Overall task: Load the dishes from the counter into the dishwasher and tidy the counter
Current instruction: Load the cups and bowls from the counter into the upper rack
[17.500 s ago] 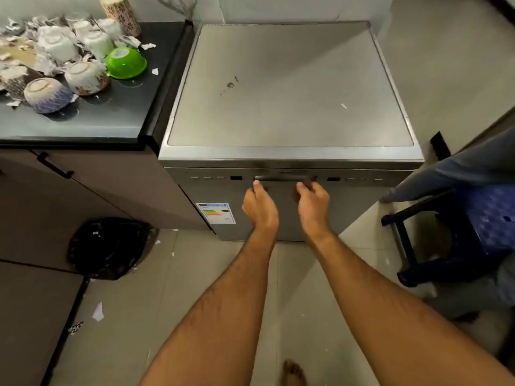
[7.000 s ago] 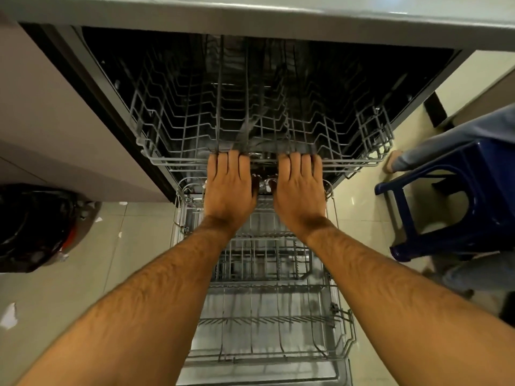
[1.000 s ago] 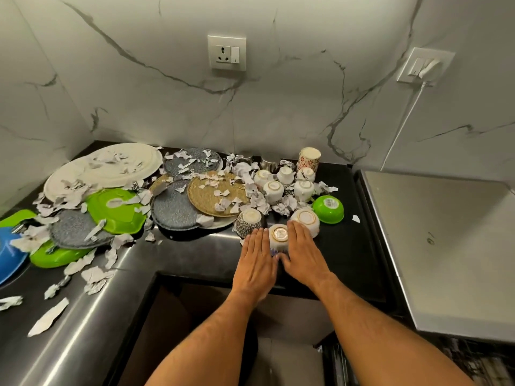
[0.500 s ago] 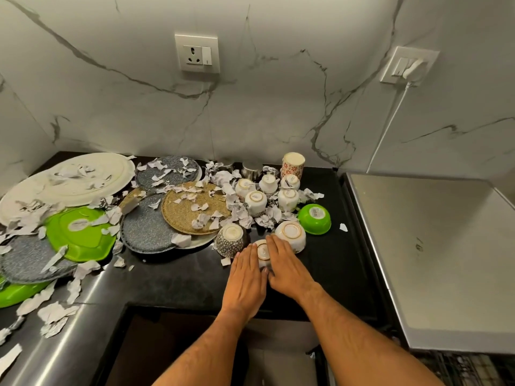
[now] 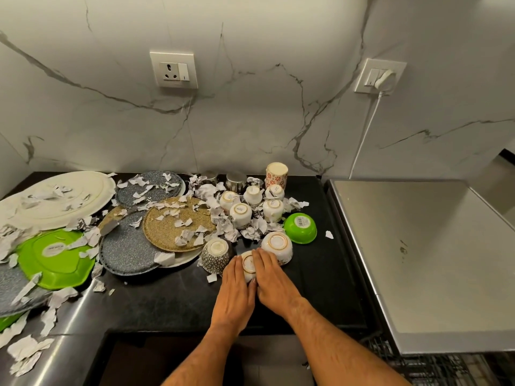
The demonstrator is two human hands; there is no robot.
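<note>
A small upturned white bowl with a gold ring [image 5: 248, 263] stands near the front of the black counter [image 5: 326, 291]. My left hand [image 5: 237, 286] lies against its left side and my right hand [image 5: 274, 280] against its right side and top, fingers fairly straight. Beside it are an upturned dark patterned bowl [image 5: 216, 253], an upturned white bowl [image 5: 278, 244] and a green bowl [image 5: 301, 228]. Behind them stand several upturned white cups [image 5: 241, 214]. The dishwasher [image 5: 418, 260] is on the right, a strip of its rack [image 5: 432, 367] showing below its top.
Left of the bowls lie a woven plate [image 5: 172, 224], grey plates [image 5: 125, 252], a green plate [image 5: 55, 259] and a large white plate [image 5: 55, 196], all strewn with torn paper scraps [image 5: 228, 232]. A patterned paper cup [image 5: 276, 175] and steel cups [image 5: 235, 181] stand by the wall.
Both hands have closed in from the counter front onto the small gold-ringed bowl. Earlier I opened the dishwasher and pulled out its rack.
</note>
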